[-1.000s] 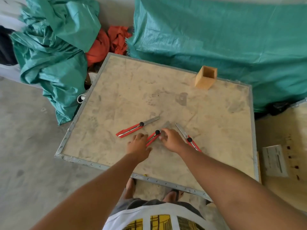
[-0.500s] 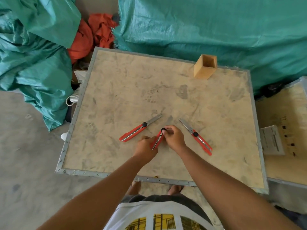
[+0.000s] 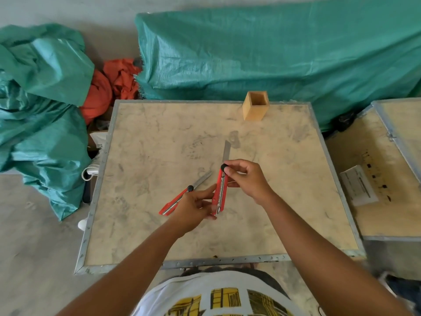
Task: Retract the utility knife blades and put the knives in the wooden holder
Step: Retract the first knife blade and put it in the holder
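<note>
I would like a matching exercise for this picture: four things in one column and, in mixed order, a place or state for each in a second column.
Things:
1. held knife
2. other knife
3. wooden holder
4. right hand

Places or states:
A. stands empty near the far edge of the table
B. lies on the table, blade out
C. lifted off the table, blade pointing away
D. fingers at the black knob

Pairs: 1-C, 2-B, 3-A, 4-D

Red knives [image 3: 219, 192] (blades extended), holder [image 3: 254, 109] upright
</note>
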Tool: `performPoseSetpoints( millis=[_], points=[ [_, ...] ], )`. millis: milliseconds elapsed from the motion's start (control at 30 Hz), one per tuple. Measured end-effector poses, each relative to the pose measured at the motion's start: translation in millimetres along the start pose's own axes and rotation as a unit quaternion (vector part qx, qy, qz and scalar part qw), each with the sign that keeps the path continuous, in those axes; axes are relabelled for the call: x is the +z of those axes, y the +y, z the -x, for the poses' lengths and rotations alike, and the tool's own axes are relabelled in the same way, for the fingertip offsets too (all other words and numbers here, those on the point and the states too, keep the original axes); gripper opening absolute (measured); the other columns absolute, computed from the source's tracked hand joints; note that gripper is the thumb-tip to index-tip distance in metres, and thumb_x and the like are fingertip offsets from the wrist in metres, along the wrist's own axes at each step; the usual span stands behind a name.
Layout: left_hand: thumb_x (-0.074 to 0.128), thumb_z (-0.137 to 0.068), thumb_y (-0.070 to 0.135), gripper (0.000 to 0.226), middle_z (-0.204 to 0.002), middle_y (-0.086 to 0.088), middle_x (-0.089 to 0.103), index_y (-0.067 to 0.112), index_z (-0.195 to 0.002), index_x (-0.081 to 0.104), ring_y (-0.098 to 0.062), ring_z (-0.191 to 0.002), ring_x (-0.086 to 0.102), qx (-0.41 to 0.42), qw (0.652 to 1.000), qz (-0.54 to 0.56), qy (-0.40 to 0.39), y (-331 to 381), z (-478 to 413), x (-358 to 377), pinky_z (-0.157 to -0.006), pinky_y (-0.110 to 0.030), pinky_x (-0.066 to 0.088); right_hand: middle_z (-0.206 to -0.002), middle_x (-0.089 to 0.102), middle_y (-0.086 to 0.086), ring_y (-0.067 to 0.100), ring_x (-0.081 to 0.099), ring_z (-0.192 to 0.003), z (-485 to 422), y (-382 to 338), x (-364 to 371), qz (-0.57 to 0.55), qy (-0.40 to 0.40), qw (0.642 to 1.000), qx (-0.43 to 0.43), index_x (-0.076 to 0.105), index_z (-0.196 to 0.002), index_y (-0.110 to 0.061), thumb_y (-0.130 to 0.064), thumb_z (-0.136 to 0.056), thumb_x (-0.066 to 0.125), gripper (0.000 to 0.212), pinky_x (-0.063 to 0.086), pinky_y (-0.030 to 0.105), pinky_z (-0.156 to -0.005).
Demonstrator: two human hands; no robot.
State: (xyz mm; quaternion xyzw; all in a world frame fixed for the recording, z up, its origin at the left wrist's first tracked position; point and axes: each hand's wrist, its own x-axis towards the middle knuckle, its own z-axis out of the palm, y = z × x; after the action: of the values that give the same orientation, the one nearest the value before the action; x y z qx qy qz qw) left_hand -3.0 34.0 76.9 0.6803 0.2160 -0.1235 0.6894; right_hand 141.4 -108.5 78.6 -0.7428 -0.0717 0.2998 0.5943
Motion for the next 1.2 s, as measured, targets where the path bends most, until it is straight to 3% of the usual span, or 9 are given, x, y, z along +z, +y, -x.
performPoseSetpoints(
  millis=[100,200,333,467,600,867,967,1100,1200],
  points=[
    [0.067,-0.085,-0.008,0.053,-0.105,0.004,0.077,0.028,-0.124,0.066,-0.022,-0.093,0.074,0.015,0.999,0.029,0.031,4,-1,14,-0.081,-0.047,0.062,-0.095,0.079,0.004,0.016,0.078,-0.076,5,-12,-18,-0.009,-0.002,1.0,-0.016,0.076,-0.112,-0.011,-0.011,-0.093,0.072,0.019,0.065,0.032,-0.07],
    [0.066,-0.087,-0.006,0.049,-0.102,0.007,0.079,0.037,-0.111,0.071,-0.019,-0.094,0.074,0.037,0.996,0.052,0.062,14,-1,31,-0.078,-0.042,0.062,-0.105,0.078,0.008,0.021,0.078,-0.086,15,-17,-37,0.026,-0.029,0.999,-0.023,0.077,-0.112,-0.011,-0.013,-0.09,0.075,0.021,0.065,0.038,-0.075],
    [0.066,-0.088,-0.005,0.041,-0.106,0.001,0.078,0.017,-0.123,0.068,-0.022,-0.098,0.074,0.059,0.99,0.088,0.098,29,-3,45,-0.076,-0.037,0.063,-0.1,0.079,0.004,0.017,0.075,-0.086,35,-13,-48,0.088,-0.104,0.99,-0.034,0.078,-0.11,-0.013,-0.01,-0.088,0.077,0.022,0.065,0.045,-0.077],
    [0.066,-0.088,-0.005,0.042,-0.113,-0.005,0.076,0.011,-0.127,0.065,-0.025,-0.1,0.073,0.07,0.987,0.097,0.106,35,-3,57,-0.077,-0.037,0.062,-0.098,0.077,-0.003,0.02,0.076,-0.085,46,-11,-60,0.102,-0.11,0.986,-0.075,0.078,-0.109,-0.012,-0.008,-0.088,0.077,0.022,0.065,0.049,-0.076],
    [0.066,-0.088,-0.004,0.042,-0.109,-0.002,0.077,0.009,-0.128,0.064,-0.026,-0.101,0.073,0.073,0.988,0.104,0.09,39,1,69,-0.079,-0.038,0.062,-0.106,0.075,-0.008,0.027,0.072,-0.081,52,-10,-73,0.143,-0.125,0.974,-0.124,0.077,-0.115,-0.021,-0.012,-0.09,0.076,0.027,0.065,0.044,-0.072],
    [0.067,-0.087,-0.004,0.045,-0.116,-0.01,0.075,0.009,-0.13,0.063,-0.028,-0.104,0.072,0.089,0.988,0.097,0.083,43,5,98,-0.081,-0.04,0.062,-0.098,0.076,-0.002,0.026,0.072,-0.082,61,-6,-98,0.13,-0.103,0.977,-0.131,0.077,-0.096,-0.019,-0.016,-0.082,0.084,0.016,0.065,0.047,-0.066],
    [0.066,-0.087,-0.005,0.044,-0.115,-0.012,0.074,0.011,-0.128,0.064,-0.027,-0.102,0.072,0.093,0.986,0.104,0.087,48,2,109,-0.083,-0.044,0.061,-0.097,0.075,-0.003,0.024,0.071,-0.08,63,-6,-110,0.125,-0.099,0.977,-0.145,0.075,-0.096,-0.02,-0.018,-0.081,0.085,0.017,0.064,0.042,-0.064],
    [0.065,-0.087,-0.006,0.042,-0.106,-0.004,0.078,0.019,-0.121,0.067,-0.022,-0.095,0.074,0.104,0.984,0.115,0.093,55,-1,124,-0.079,-0.041,0.063,-0.106,0.074,-0.007,0.013,0.07,-0.076,64,-10,-126,0.134,-0.118,0.969,-0.173,0.077,-0.111,-0.026,-0.017,-0.085,0.081,0.027,0.064,0.034,-0.067],
    [0.064,-0.088,-0.007,0.043,-0.104,0.001,0.079,0.018,-0.123,0.065,-0.02,-0.096,0.074,0.106,0.983,0.12,0.091,61,-3,133,-0.079,-0.039,0.063,-0.1,0.076,-0.008,0.017,0.073,-0.08,63,-11,-137,0.137,-0.109,0.967,-0.185,0.079,-0.1,-0.028,-0.018,-0.084,0.082,0.019,0.065,0.036,-0.072]
  ],
)
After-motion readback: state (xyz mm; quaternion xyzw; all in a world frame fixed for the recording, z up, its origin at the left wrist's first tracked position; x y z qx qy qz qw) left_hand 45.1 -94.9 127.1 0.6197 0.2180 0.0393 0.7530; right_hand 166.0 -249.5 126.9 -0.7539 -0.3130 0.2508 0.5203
